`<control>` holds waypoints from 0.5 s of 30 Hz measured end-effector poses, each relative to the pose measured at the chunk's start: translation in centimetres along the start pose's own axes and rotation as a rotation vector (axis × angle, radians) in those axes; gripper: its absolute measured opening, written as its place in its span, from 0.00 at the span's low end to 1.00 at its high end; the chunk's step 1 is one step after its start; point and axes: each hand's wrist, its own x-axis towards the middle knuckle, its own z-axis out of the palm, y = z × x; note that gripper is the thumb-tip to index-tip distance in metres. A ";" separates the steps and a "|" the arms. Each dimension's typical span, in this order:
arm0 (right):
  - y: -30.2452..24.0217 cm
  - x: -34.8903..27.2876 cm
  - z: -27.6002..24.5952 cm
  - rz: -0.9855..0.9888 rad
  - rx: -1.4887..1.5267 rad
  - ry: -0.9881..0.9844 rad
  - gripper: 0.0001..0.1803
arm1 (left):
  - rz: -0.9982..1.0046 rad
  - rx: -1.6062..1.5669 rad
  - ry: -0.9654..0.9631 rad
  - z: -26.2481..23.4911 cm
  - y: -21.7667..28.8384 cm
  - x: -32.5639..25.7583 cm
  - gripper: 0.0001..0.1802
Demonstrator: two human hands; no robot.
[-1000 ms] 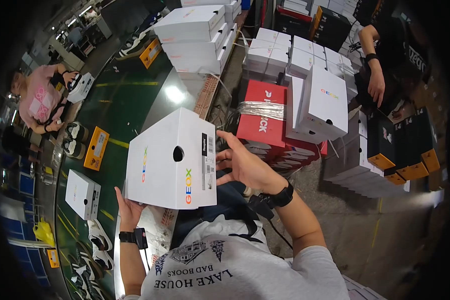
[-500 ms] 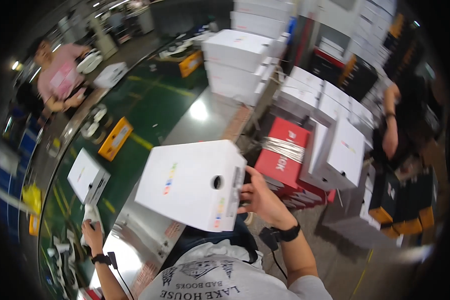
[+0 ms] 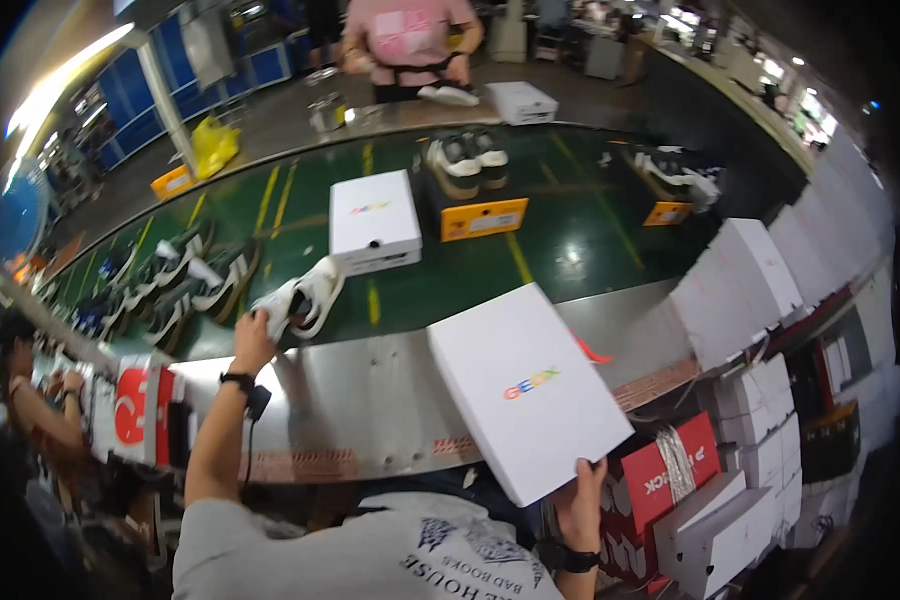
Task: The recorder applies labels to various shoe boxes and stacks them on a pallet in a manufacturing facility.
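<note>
My left hand [image 3: 255,342] is closed on the near end of a white sneaker [image 3: 276,305], at the near edge of the green conveyor belt [image 3: 300,250]. A second white sneaker [image 3: 319,297] lies against it on the right. Over the metal ledge, my right hand [image 3: 579,500] grips the lower right corner of a white shoebox [image 3: 520,395], tilted with its lid facing up. The lid carries a small multicoloured print. Just beyond the sneakers, another white shoebox [image 3: 375,218] lies closed on the belt.
Dark sneakers [image 3: 467,160] sit on a black-and-orange box [image 3: 482,220] farther along. Several dark shoes [image 3: 190,275] lie on the left of the belt. Across it stands a person in pink [image 3: 410,45]. Stacked white boxes [image 3: 760,270] and a red box [image 3: 675,470] are at right.
My view has swung left to face the belt. The held shoebox has turned so its lid now shows and its end panel is hidden. My left hand is still on the white sneaker.
</note>
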 end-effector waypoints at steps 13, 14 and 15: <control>3.4 1.7 0.9 0.046 -0.008 0.006 0.43 | 0.210 -0.029 0.027 2.6 -0.5 3.0 0.19; 3.4 2.0 1.2 -0.050 -0.075 0.012 0.48 | 0.202 -0.022 -0.165 2.5 0.2 3.3 0.26; 3.2 2.8 1.4 -0.069 -0.080 0.007 0.54 | 0.251 -0.302 -0.247 2.6 1.4 4.3 0.24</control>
